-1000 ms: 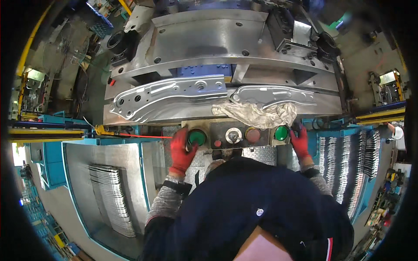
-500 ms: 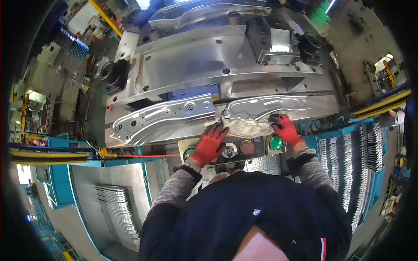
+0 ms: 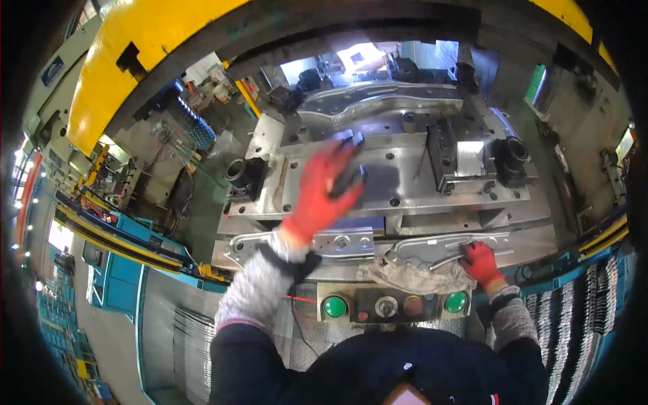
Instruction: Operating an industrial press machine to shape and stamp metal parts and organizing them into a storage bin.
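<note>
Since half a second ago, left hand (image 3: 324,185) has lifted over the die (image 3: 405,182), fingers spread. Right hand (image 3: 480,261) grips the metal part (image 3: 445,244), not yet removed.

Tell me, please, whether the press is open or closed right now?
Open: the lower die lies exposed, the left hand reaches over it, and the right hand rests on a stamped metal part at its front edge.

— Where are we standing?
— We're facing the press die (image 3: 405,179); the button panel (image 3: 395,305) is lying just before us.
— And the parts?
— Two metal brackets (image 3: 344,241) are lying side by side behind the panel, a rag (image 3: 405,277) between.
</note>
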Demonstrator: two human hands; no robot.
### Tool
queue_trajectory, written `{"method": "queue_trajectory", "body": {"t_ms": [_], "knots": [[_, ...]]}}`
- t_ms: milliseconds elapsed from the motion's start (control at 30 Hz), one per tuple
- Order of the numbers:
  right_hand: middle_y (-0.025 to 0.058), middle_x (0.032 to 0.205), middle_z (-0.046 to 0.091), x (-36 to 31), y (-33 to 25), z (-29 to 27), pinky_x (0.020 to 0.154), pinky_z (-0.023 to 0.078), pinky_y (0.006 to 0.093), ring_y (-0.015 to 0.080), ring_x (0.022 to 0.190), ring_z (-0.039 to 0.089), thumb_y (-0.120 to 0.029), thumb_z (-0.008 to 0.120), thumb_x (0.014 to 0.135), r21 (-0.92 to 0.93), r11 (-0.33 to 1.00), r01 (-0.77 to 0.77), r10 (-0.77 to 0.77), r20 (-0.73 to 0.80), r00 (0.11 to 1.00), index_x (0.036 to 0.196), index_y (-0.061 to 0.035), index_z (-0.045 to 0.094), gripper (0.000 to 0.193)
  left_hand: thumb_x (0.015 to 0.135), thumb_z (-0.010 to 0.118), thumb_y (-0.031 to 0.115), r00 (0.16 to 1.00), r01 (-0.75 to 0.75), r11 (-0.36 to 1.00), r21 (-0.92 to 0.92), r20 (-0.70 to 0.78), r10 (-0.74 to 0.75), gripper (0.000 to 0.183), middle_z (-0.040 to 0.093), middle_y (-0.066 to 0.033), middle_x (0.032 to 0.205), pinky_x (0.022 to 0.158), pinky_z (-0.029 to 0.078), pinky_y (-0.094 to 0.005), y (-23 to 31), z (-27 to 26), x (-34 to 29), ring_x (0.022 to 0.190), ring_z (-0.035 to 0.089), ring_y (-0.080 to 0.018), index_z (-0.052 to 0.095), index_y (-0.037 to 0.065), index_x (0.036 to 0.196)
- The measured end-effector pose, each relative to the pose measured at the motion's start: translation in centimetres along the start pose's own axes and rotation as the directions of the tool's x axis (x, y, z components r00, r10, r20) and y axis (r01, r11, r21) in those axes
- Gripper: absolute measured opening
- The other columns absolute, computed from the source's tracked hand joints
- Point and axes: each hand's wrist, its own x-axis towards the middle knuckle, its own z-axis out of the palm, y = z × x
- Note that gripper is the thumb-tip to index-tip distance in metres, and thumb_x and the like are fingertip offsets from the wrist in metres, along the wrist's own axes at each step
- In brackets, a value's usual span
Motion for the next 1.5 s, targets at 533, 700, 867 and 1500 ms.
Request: {"method": "queue_trajectory", "body": {"t_ms": [533, 700, 867, 1500], "knots": [[0.0193, 0.133, 0.045, -0.1, 1.9, 0.9, 0.102, 0.030, 0.0556, 0.0376, 0.123, 0.041, -0.053, 0.066, 0.068, -0.019, 0.993, 0.121, -0.121, -0.039, 0.992, 0.127, -0.0124, 0.051, 0.073, 0.067, 0.074, 0.050, 0.707, -0.023, 0.948, 0.318, 0.675, -0.209, 0.099, 0.049, -0.0237, 0.130, 0.102, 0.038, -0.0351, -17.6, 8.8, 19.1, 0.121, 0.049, -0.0319, 0.035, -0.005, 0.139], [0.0192, 0.132, 0.045, -0.2, 2.2, 1.4, 0.102, 0.030, 0.0553, 0.0369, 0.124, 0.040, -0.052, 0.066, 0.068, 0.020, 0.995, 0.095, -0.093, -0.053, 0.994, 0.126, -0.0131, 0.052, 0.071, 0.062, 0.073, 0.054, 0.719, -0.079, 0.950, 0.301, 0.677, -0.154, 0.100, 0.057, -0.0225, 0.121, 0.097, 0.042, -0.0386, -18.1, 9.2, 19.5, 0.112, 0.055, -0.0345, 0.039, -0.001, 0.137], [0.0189, 0.132, 0.046, -0.3, 1.9, 1.0, 0.102, 0.031, 0.0551, 0.0370, 0.124, 0.040, -0.051, 0.066, 0.068, -0.006, 0.995, 0.096, -0.096, -0.045, 0.994, 0.125, -0.0129, 0.052, 0.070, 0.061, 0.077, 0.050, 0.717, -0.093, 0.942, 0.323, 0.678, -0.162, 0.096, 0.059, -0.0234, 0.117, 0.093, 0.045, -0.0381, -16.6, 8.4, 19.8, 0.108, 0.058, -0.0340, 0.042, 0.001, 0.135], [0.0240, 0.137, 0.039, -0.4, 3.1, 3.1, 0.105, 0.030, 0.0533, 0.0470, 0.124, 0.037, -0.034, 0.072, 0.066, 0.130, 0.991, 0.023, -0.019, -0.032, 0.999, 0.128, -0.0099, 0.050, 0.070, 0.063, 0.079, 0.038, 0.899, -0.180, 0.969, 0.167, 0.428, 0.093, 0.082, 0.056, -0.0204, 0.122, 0.098, 0.039, -0.0436, -4.1, -6.4, 9.8, 0.111, 0.053, -0.0370, 0.048, 0.011, 0.134]]}}
